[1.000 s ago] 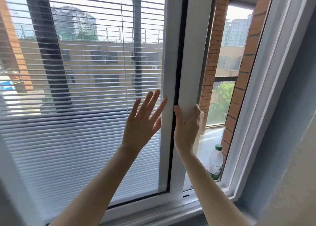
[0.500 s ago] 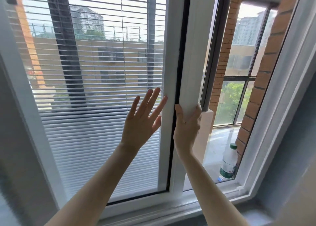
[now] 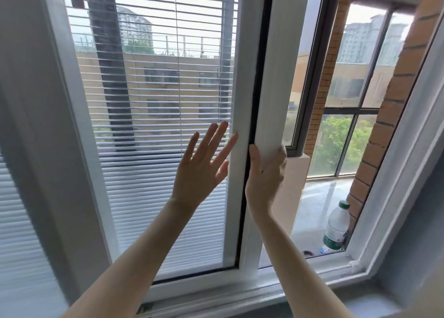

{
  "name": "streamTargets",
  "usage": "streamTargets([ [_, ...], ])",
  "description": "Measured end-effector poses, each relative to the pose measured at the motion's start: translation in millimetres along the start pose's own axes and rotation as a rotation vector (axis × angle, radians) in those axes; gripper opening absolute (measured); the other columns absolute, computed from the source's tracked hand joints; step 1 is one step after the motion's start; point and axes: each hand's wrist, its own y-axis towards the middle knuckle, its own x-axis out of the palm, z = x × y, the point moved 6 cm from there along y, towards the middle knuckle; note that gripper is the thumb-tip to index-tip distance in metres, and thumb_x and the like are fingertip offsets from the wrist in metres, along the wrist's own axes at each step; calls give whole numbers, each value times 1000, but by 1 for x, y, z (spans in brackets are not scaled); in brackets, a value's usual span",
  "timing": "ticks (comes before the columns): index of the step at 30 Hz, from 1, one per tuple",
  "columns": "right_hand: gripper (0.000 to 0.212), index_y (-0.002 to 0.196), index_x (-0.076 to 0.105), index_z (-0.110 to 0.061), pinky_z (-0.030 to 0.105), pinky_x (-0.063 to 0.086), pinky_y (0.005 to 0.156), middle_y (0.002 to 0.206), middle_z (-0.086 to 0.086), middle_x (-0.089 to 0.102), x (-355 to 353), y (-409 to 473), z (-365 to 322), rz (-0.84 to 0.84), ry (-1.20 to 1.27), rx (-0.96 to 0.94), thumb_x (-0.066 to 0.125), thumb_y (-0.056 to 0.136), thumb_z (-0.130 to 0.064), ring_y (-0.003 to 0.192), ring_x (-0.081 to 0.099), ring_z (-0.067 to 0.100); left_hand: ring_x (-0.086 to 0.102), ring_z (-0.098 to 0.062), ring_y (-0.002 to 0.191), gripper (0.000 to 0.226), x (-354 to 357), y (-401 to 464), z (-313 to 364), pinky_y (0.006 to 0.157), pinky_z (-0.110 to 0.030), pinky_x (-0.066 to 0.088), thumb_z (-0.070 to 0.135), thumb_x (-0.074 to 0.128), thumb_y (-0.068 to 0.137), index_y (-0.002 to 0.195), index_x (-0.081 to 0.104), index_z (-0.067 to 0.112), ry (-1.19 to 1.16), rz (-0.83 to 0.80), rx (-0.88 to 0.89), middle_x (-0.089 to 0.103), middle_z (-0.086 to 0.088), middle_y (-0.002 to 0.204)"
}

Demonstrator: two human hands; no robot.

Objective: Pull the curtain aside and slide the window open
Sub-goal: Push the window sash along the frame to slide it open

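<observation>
The sliding step looks underway: the right hand is wrapped round the window sash edge, the left hand spread flat on its glass, opening partway, needing further leftward push

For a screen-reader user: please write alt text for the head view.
A person's right hand grips the edge of a white sliding window, partly open, while the left hand lies flat on the glass over slatted blinds. A plastic bottle stands outside.
</observation>
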Motion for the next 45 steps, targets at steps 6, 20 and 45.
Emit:
streamTargets([
  [6,61,141,39,-11,47,50,97,130,10,57,13,-18,-8,-10,9,-12,58,93,-45,117,56,28,19,-27,149,56,-9,-12,-22,120,-46,14,39,34,104,156,21,22,20,-4,-6,20,-11,161],
  [20,65,142,37,-9,27,39,97,134,11,56,44,-58,-30,-20,-19,-57,57,92,-45,121,52,27,16,-26,149,56,-25,-38,-69,121,-47,15,35,34,105,157,18,23,28,-55,-59,17,-10,162],
  [45,62,143,35,-16,16,26,87,136,4,53,80,-107,-53,-133,29,-75,56,94,-48,118,47,24,8,-31,150,55,-54,-64,-102,119,-55,9,21,43,104,155,24,15,-49,-201,-355,16,-13,162],
])
